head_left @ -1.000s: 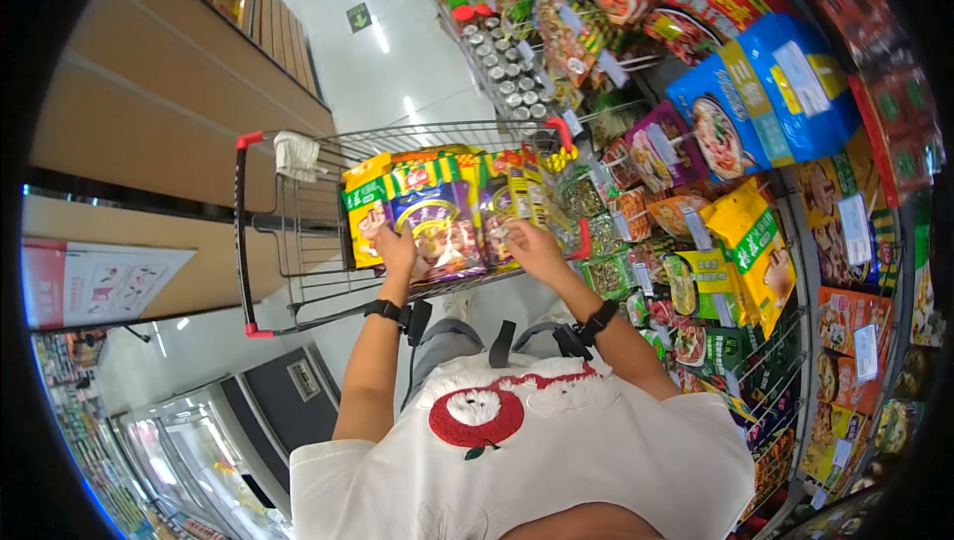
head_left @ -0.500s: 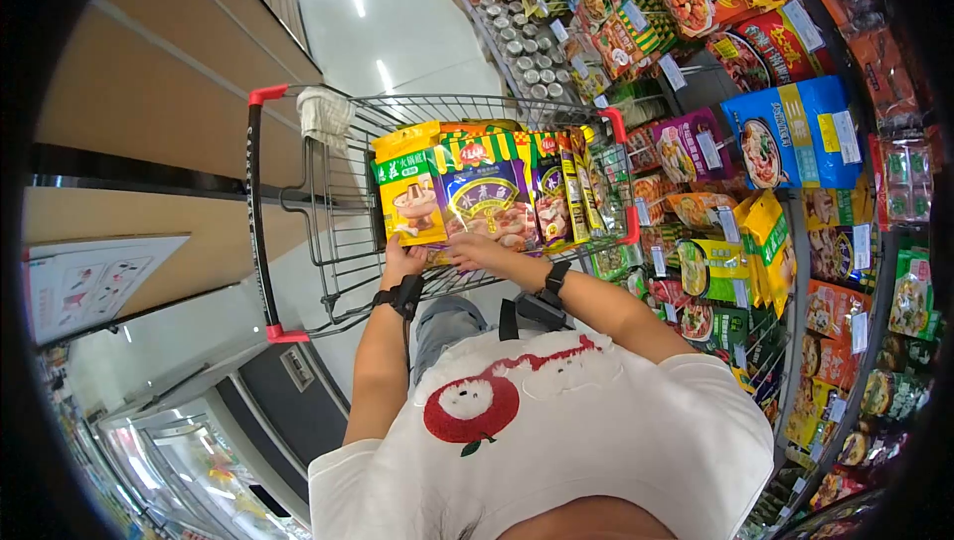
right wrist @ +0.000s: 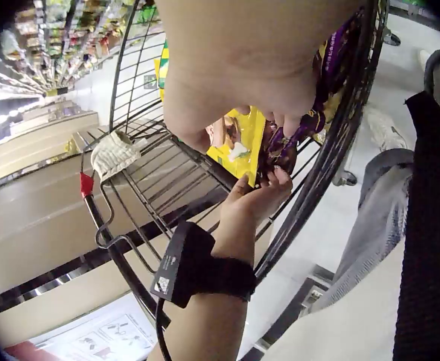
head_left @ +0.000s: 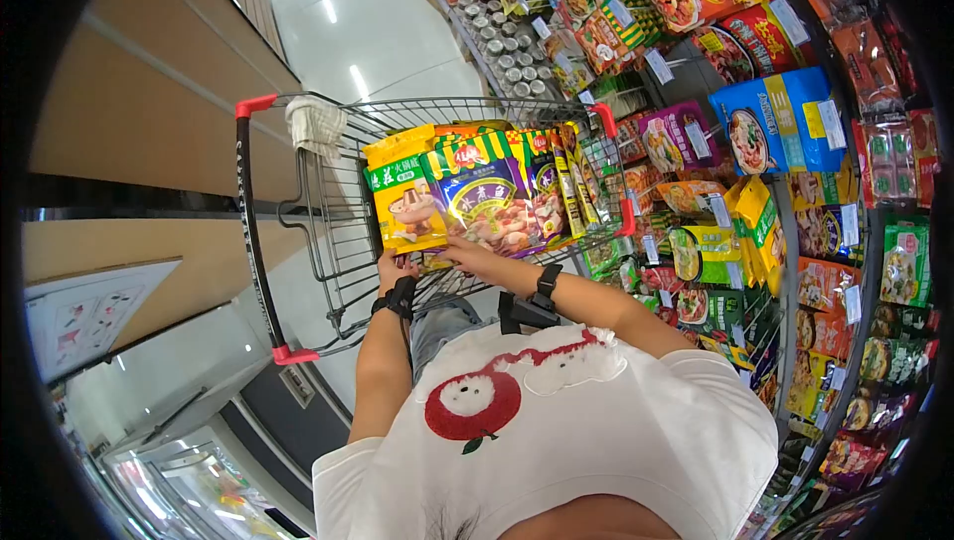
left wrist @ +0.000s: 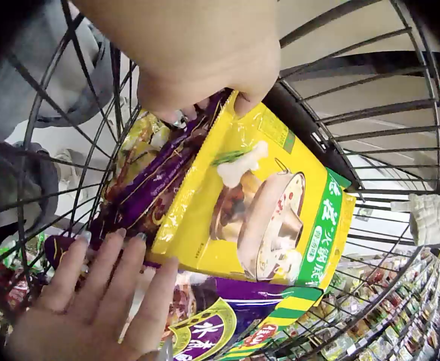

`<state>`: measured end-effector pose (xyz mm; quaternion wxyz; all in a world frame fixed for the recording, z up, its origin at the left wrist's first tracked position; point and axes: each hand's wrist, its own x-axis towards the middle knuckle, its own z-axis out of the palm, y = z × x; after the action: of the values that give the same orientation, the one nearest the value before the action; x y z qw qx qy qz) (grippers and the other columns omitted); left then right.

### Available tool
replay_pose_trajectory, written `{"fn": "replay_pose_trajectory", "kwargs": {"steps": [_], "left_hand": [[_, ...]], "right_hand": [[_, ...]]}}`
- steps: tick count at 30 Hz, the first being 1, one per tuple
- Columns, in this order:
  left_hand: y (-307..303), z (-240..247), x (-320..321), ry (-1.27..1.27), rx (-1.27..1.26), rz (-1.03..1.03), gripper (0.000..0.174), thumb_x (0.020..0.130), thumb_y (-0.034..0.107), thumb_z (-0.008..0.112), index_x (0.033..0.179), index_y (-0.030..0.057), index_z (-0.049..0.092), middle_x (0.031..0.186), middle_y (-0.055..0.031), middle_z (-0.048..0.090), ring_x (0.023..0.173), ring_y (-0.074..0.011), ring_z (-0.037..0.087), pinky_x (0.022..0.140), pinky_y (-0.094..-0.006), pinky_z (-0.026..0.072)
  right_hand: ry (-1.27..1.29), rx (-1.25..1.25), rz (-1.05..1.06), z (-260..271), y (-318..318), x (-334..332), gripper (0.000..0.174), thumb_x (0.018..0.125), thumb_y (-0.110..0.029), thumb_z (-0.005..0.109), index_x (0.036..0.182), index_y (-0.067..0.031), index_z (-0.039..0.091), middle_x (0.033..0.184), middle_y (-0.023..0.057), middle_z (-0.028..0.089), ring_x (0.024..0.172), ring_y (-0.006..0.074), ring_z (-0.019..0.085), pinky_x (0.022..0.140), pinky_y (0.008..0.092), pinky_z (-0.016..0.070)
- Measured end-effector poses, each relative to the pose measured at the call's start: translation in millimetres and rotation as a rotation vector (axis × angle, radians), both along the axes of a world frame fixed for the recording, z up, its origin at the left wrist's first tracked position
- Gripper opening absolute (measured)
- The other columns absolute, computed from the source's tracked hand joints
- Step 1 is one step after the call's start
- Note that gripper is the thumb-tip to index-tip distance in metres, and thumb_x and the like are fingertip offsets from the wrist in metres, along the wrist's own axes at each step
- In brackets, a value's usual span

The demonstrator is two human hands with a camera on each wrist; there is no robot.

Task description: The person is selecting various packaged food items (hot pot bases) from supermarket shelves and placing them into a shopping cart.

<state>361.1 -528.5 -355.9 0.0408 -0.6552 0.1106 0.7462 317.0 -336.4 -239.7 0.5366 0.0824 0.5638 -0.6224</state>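
A yellow and green hotpot soup base packet point(head_left: 407, 210) stands in the shopping cart point(head_left: 328, 212), beside a purple packet point(head_left: 485, 192) with a striped green and yellow top. At the yellow packet's near lower edge, my left hand point(head_left: 397, 270) pinches it; the thumb lies on its front in the left wrist view, and the other fingers are partly hidden behind. My right hand point(head_left: 475, 258) rests at the bottom of the purple packet, its fingers point(left wrist: 103, 282) stretched out towards the yellow one. More purple packaging point(left wrist: 148, 180) lies behind the yellow packet, near my left fingers.
Racks of hanging food packets, including a large blue one point(head_left: 780, 123), line the right side close to the cart. A whitish cloth point(head_left: 316, 126) hangs at the cart's handle end. A brown panel wall point(head_left: 149, 73) runs along the left. Tiled floor point(head_left: 388, 53) stretches ahead.
My right hand has come left and down from the right side of the purple packet, close to my left. My left hand has moved down to the yellow packet's lower edge.
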Motion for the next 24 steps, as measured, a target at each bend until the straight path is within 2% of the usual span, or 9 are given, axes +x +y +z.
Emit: {"fn": "replay_pose_trajectory", "kwargs": {"steps": [3, 4, 8, 11, 12, 15, 18, 21, 24], "left_hand": [[-4.4, 2.2, 2.2, 0.088, 0.0, 0.003, 0.015, 0.08, 0.02, 0.055, 0.093, 0.0132, 0.051, 0.092, -0.0003, 0.055, 0.097, -0.0147, 0.052, 0.08, -0.0352, 0.0345], [-6.1, 1.1, 1.1, 0.097, 0.015, 0.028, 0.015, 0.08, 0.02, 0.055, 0.093, 0.0122, 0.052, 0.092, 0.0003, 0.057, 0.098, -0.0146, 0.053, 0.081, -0.0339, 0.0367], [-6.5, 4.8, -4.0, 0.285, 0.004, 0.074, 0.025, 0.079, 0.026, 0.063, 0.096, 0.0107, 0.054, 0.086, -0.0004, 0.057, 0.09, -0.016, 0.055, 0.079, -0.0253, 0.0431], [-10.5, -14.8, -5.1, 0.172, -0.01, 0.052, 0.027, 0.078, 0.027, 0.066, 0.096, 0.011, 0.055, 0.084, -0.0006, 0.057, 0.086, -0.016, 0.055, 0.08, -0.0256, 0.0427], [-10.0, -9.6, -6.3, 0.15, -0.033, 0.047, 0.026, 0.078, 0.028, 0.065, 0.096, 0.0115, 0.054, 0.083, -0.0003, 0.056, 0.083, -0.0153, 0.054, 0.077, -0.0252, 0.0427], [-4.6, 21.8, -9.5, 0.079, -0.099, 0.044, 0.024, 0.081, 0.03, 0.062, 0.095, 0.0131, 0.054, 0.079, 0.0007, 0.052, 0.075, -0.0131, 0.05, 0.069, -0.0241, 0.0427], [-12.8, 12.0, -0.1, 0.305, -0.163, -0.209, 0.02, 0.085, 0.034, 0.054, 0.094, 0.0165, 0.053, 0.079, 0.0016, 0.05, 0.072, -0.0116, 0.047, 0.062, -0.0228, 0.0391], [-14.1, 26.6, -3.8, 0.272, -0.312, -0.383, 0.021, 0.085, 0.033, 0.055, 0.096, 0.0153, 0.051, 0.086, 0.0025, 0.052, 0.072, -0.011, 0.044, 0.064, -0.0263, 0.0359], [-11.3, 30.1, -9.2, 0.223, -0.317, -0.324, 0.019, 0.088, 0.03, 0.05, 0.097, 0.013, 0.052, 0.085, 0.0018, 0.052, 0.07, -0.0114, 0.045, 0.062, -0.0281, 0.0384]], "right_hand": [[0.004, -0.021, -0.003, 6.0, 0.6, -0.7, 0.042, 0.081, -0.03, 0.052, 0.122, -0.0199, 0.046, 0.118, -0.0014, 0.045, 0.115, 0.0131, 0.034, 0.088, 0.0333, 0.0298], [0.124, -0.094, -0.014, 2.0, 5.1, 1.4, 0.033, 0.081, -0.028, 0.053, 0.111, -0.0156, 0.052, 0.104, -0.0009, 0.051, 0.094, 0.0118, 0.044, 0.076, 0.0303, 0.0353], [-0.195, 0.002, -0.157, -25.7, -4.8, -4.7, 0.029, 0.078, -0.03, 0.059, 0.102, -0.014, 0.054, 0.099, 0.0007, 0.051, 0.092, 0.0105, 0.044, 0.073, 0.0249, 0.0364], [-0.288, -0.027, -0.194, -9.9, -9.0, -7.6, 0.036, 0.077, -0.031, 0.061, 0.105, -0.0117, 0.051, 0.105, 0.0036, 0.047, 0.096, 0.0136, 0.043, 0.076, 0.0268, 0.0376], [-0.281, 0.047, -0.202, -6.7, -10.7, -4.8, 0.046, 0.081, -0.032, 0.056, 0.118, -0.0073, 0.045, 0.112, 0.0059, 0.048, 0.1, 0.0176, 0.045, 0.088, 0.0297, 0.0369], [-0.396, 0.018, -0.201, -5.9, -9.8, -4.6, 0.05, 0.081, -0.034, 0.057, 0.12, -0.0064, 0.041, 0.114, 0.0109, 0.046, 0.105, 0.0214, 0.044, 0.09, 0.0325, 0.0368], [-0.458, -0.017, -0.216, -12.5, -9.8, -4.8, 0.053, 0.08, -0.035, 0.058, 0.121, -0.0055, 0.04, 0.115, 0.0145, 0.043, 0.107, 0.024, 0.043, 0.091, 0.0345, 0.0371], [-0.52, -0.038, -0.227, -22.5, -11.0, -8.2, 0.052, 0.08, -0.035, 0.059, 0.12, -0.0069, 0.041, 0.116, 0.0137, 0.043, 0.105, 0.0239, 0.044, 0.091, 0.0352, 0.038], [-0.536, -0.093, -0.262, -25.3, -13.1, -9.6, 0.055, 0.081, -0.033, 0.058, 0.126, -0.0093, 0.036, 0.12, 0.0154, 0.042, 0.11, 0.0257, 0.044, 0.092, 0.0369, 0.0381]]}}
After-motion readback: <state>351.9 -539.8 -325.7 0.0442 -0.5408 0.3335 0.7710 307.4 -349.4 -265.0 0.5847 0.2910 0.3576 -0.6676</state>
